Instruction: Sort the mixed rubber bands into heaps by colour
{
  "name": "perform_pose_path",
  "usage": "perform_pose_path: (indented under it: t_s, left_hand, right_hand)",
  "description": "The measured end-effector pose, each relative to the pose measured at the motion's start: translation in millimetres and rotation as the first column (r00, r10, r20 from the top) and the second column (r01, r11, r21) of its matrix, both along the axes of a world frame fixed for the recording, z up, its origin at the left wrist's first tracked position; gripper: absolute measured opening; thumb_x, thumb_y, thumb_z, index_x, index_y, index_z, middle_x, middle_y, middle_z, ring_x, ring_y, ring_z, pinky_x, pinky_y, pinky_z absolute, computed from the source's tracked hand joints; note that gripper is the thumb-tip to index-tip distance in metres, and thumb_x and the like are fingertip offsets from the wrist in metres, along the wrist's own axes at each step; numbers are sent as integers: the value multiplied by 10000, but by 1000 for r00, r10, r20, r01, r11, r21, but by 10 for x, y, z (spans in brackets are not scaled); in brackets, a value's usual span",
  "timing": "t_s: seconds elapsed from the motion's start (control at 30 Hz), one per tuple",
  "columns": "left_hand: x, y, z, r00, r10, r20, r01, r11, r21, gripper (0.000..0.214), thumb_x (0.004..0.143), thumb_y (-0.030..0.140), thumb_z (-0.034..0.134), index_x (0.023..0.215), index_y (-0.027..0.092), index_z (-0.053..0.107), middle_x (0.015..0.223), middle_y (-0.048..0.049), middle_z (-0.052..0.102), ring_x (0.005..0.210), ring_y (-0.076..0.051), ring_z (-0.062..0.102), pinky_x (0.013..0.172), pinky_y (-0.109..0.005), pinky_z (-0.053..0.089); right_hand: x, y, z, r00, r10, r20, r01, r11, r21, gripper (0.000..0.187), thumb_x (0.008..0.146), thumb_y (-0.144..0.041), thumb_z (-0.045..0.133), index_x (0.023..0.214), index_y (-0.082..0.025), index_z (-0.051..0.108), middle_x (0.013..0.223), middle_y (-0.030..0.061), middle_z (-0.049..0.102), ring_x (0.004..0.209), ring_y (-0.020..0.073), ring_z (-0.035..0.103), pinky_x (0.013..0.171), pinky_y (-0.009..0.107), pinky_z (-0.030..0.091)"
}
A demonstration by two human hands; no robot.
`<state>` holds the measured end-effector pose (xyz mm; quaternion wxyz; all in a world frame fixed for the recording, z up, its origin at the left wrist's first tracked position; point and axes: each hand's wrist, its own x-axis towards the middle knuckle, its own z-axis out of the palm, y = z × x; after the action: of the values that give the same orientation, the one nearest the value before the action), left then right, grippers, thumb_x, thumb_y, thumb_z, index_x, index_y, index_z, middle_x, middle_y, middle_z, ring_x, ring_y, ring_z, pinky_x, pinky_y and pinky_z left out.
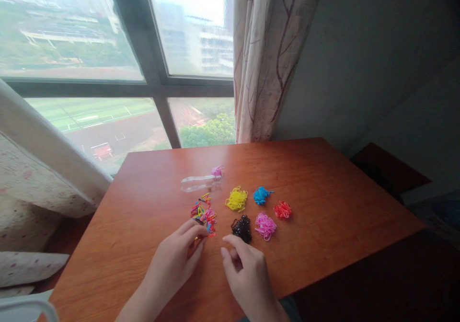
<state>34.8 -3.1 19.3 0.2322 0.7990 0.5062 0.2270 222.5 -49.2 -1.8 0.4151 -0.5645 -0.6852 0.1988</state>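
Note:
My left hand [181, 247] is at the near edge of a mixed pile of small coloured rubber bands [208, 215]. Its thumb and fingers come close together over the bands, and whatever they pinch is hidden. To the right, my right hand [247, 263] is half curled just in front of a pile of black bands [242, 228]. A gap shows between its thumb and index finger, with nothing visible in it. Single-colour heaps lie beyond: yellow bands [237, 199], blue bands [261, 195], pink bands [266, 226] and red bands [282, 210].
A clear plastic item [199, 183] with a pink piece [217, 170] at one end lies behind the piles. The brown wooden table [323, 183] meets a window at the back. Curtains [255, 73] hang at both sides, and a white rail [28, 305] shows at lower left.

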Motion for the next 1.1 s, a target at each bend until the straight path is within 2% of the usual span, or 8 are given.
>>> perform_pose_path:
  t_s: [0.07,0.17,0.33,0.47,0.6,0.7,0.93,1.1]
  left_hand:
    - [70,-56,20,999,-35,-3,35,999,-3,189,931,206,450,901,237,634,924,-27,660,756,-136,645,688,-211,491]
    - [154,-113,37,998,-65,-13,65,998,6,194,922,198,451,876,245,634,878,-19,657,738,-137,649,667,-204,491]
    - [179,-134,15,998,-70,-5,70,997,17,202,925,195,439,882,248,630,864,-14,650,726,-132,648,656,-193,485]
    - [80,-142,-49,999,-46,1,46,999,3,210,937,205,422,896,240,624,868,-21,647,710,-130,638,658,-201,485]
    - [-59,-157,-122,999,-9,47,10,1000,-22,206,942,241,438,890,234,637,851,-18,648,666,-125,627,639,-204,493]
    - [-124,-153,-142,993,33,110,-32,999,-14,185,934,263,472,881,232,647,835,-14,654,670,-130,630,643,-209,498]
    - [-108,-129,-114,986,67,152,-62,997,-35,173,928,270,489,861,220,641,812,-14,651,628,-121,598,610,-214,481]
    - [-107,-130,-111,982,84,170,-81,996,-23,184,931,262,477,859,217,640,810,-18,655,631,-124,593,611,-212,476]
  right_hand:
    - [20,46,25,999,-8,45,7,1000,18,199,957,-267,507,1080,-207,651,652,-15,637,576,151,624,575,222,425]
    - [40,74,26,995,24,92,-26,1000,17,190,967,-247,483,993,-211,668,708,13,669,635,163,646,613,226,438]
    - [225,66,41,998,-9,61,10,1000,-8,220,976,-250,471,909,-220,679,752,18,695,654,153,655,633,217,455]
    - [718,159,52,979,-197,55,198,980,-11,257,969,-357,497,889,-210,692,741,30,707,607,153,649,599,222,464]
    - [1308,307,-24,871,-463,162,464,885,33,372,921,-504,521,870,-194,721,689,46,699,584,182,650,592,258,462]
    - [1573,403,-98,822,-524,224,532,846,24,446,898,-567,499,873,-187,731,699,68,708,608,206,662,595,278,459]
    - [1692,527,-183,820,-506,266,531,847,-26,492,894,-587,463,891,-188,750,745,93,732,675,237,684,636,305,477]
    - [1694,485,-159,806,-532,259,550,835,5,535,901,-604,449,921,-170,761,770,116,743,681,251,690,644,316,491]
